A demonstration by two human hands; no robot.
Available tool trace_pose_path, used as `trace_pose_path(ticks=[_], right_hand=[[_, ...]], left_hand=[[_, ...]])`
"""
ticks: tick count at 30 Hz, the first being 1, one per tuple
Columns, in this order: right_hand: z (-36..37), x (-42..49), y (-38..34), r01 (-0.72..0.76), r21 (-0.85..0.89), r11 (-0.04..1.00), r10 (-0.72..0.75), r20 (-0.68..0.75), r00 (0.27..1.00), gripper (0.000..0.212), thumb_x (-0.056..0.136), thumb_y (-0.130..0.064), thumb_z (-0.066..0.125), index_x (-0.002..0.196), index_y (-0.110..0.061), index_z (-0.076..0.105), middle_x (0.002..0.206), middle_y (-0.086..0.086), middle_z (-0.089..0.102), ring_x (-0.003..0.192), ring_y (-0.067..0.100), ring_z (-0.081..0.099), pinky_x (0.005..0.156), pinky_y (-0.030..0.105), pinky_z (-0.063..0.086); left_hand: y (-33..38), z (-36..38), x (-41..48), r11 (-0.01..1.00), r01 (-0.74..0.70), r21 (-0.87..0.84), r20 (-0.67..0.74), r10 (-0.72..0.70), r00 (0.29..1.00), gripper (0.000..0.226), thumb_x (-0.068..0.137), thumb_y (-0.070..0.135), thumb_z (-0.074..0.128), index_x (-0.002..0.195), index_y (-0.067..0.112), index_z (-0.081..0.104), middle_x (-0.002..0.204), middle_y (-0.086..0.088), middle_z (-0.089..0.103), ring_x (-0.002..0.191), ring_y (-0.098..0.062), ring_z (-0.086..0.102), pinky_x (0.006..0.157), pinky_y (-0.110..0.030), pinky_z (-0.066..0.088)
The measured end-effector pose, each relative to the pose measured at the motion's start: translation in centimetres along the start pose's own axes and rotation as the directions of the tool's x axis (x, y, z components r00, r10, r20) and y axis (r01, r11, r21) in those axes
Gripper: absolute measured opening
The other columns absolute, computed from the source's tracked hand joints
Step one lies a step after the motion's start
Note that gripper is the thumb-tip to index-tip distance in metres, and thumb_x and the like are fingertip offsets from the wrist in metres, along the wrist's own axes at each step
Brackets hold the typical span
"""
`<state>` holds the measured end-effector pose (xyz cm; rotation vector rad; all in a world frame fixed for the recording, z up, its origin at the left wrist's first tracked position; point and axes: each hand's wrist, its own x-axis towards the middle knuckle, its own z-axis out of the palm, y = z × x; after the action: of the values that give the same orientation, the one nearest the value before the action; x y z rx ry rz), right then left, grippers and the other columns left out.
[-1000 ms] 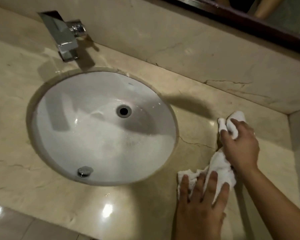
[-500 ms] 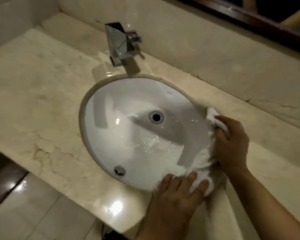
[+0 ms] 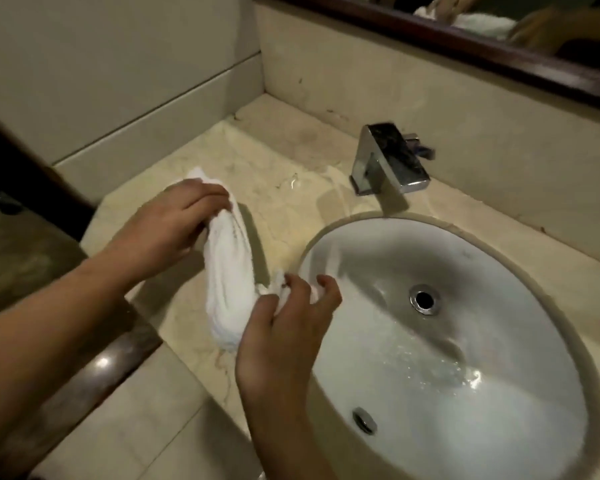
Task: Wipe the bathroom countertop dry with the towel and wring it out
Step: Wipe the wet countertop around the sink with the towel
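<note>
towel (image 3: 227, 271) left of the sink (image 3: 506, 268), faucet (image 3: 388, 161) behind the sink.

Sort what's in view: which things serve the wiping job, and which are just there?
Job: towel, countertop, left hand and right hand, both gripping the towel.
Just there: sink, faucet, drain, mirror.

One head-worn camera is looking forward and steeply down, sitting close above the counter (image 3: 291, 174). It is facing the far wall's mirror (image 3: 465, 46), framing the sink (image 3: 378, 258) at right and the left hand (image 3: 167, 230) and right hand (image 3: 284, 337) at near left.
</note>
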<state>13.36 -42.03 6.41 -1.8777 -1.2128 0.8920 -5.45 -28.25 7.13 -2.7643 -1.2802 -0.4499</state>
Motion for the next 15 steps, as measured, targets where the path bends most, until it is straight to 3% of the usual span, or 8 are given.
trace_pose_path(ticks=[2,4,6,9,11,12,13,15], right_hand=[[2.7,0.2,-0.9,0.024,-0.095,0.995,-0.016,0.088,0.996,0.048,0.106,-0.044,0.042,0.15,-0.026,0.04,0.16,-0.009,0.013,0.137,0.015,0.032,0.104,0.019,0.034],[4.1,-0.1,-0.5,0.109,-0.212,0.971,-0.069,0.189,0.98,0.062,0.103,-0.054,0.04,0.155,-0.022,0.032,0.157,0.0,0.024,0.136,0.019,0.037,0.107,0.028,0.039],[3.8,-0.2,0.2,0.182,-0.33,0.926,-0.106,0.236,0.966,0.068,0.097,-0.061,0.041,0.153,-0.022,0.035,0.148,-0.001,0.036,0.127,0.02,0.047,0.097,0.03,0.047],[2.6,1.1,1.5,0.354,-0.551,0.756,-0.312,0.172,0.934,0.068,0.085,-0.068,0.049,0.127,-0.016,0.064,0.111,0.004,0.062,0.097,0.028,0.058,0.075,0.041,0.052],[2.3,2.1,2.4,0.413,-0.62,0.667,-0.412,0.155,0.898,0.065,0.084,-0.07,0.053,0.117,-0.016,0.068,0.098,0.004,0.065,0.09,0.03,0.056,0.072,0.043,0.049],[2.3,2.4,2.5,0.432,-0.616,0.659,-0.421,0.174,0.89,0.066,0.085,-0.07,0.054,0.12,-0.016,0.067,0.097,0.004,0.065,0.09,0.029,0.057,0.072,0.043,0.049],[2.5,2.4,2.4,0.449,-0.601,0.661,-0.419,0.201,0.885,0.067,0.087,-0.07,0.054,0.124,-0.016,0.066,0.097,0.003,0.066,0.089,0.028,0.06,0.07,0.042,0.05],[3.3,2.6,2.0,0.502,-0.562,0.657,-0.428,0.269,0.863,0.062,0.09,-0.068,0.053,0.125,-0.018,0.065,0.09,0.0,0.069,0.078,0.022,0.066,0.061,0.035,0.054]], left_hand=[[-4.2,1.3,0.8,0.994,-0.019,0.108,0.106,0.007,0.994,0.039,0.097,0.016,0.056,0.132,0.002,0.062,0.139,-0.025,0.061,0.128,-0.045,0.058,0.106,-0.051,0.047],[-7.5,2.0,0.8,0.978,0.022,0.206,0.284,-0.081,0.955,0.062,0.087,0.023,0.073,0.146,0.014,0.054,0.157,-0.02,0.047,0.149,-0.044,0.038,0.118,-0.058,0.038],[-8.6,2.0,0.6,0.976,0.167,0.142,0.377,-0.209,0.903,0.086,0.08,0.019,0.081,0.156,0.028,0.042,0.168,-0.013,0.032,0.152,-0.04,0.033,0.119,-0.056,0.037],[-6.5,2.7,1.1,0.878,0.466,-0.109,0.285,-0.421,0.861,0.072,0.09,0.025,0.049,0.16,0.023,0.035,0.17,-0.014,0.026,0.156,-0.037,0.025,0.128,-0.046,0.021],[-4.1,4.1,2.1,0.701,0.706,-0.104,0.345,-0.64,0.686,0.072,0.099,0.051,0.029,0.164,0.022,0.022,0.174,-0.014,0.012,0.161,-0.032,0.004,0.129,-0.052,0.008],[-3.0,5.1,2.5,0.615,0.787,-0.054,0.383,-0.715,0.585,0.078,0.101,0.065,0.024,0.166,0.023,0.013,0.175,-0.013,0.002,0.161,-0.03,-0.004,0.128,-0.055,0.003],[-1.9,6.0,2.7,0.572,0.82,-0.016,0.386,-0.753,0.533,0.086,0.099,0.073,0.026,0.166,0.023,0.006,0.175,-0.013,-0.004,0.161,-0.028,-0.009,0.126,-0.057,0.0],[-0.9,7.7,3.0,0.568,0.823,-0.003,0.29,-0.787,0.544,0.089,0.1,0.069,0.038,0.166,0.02,0.004,0.174,-0.014,-0.005,0.161,-0.029,-0.01,0.125,-0.059,-0.002]])
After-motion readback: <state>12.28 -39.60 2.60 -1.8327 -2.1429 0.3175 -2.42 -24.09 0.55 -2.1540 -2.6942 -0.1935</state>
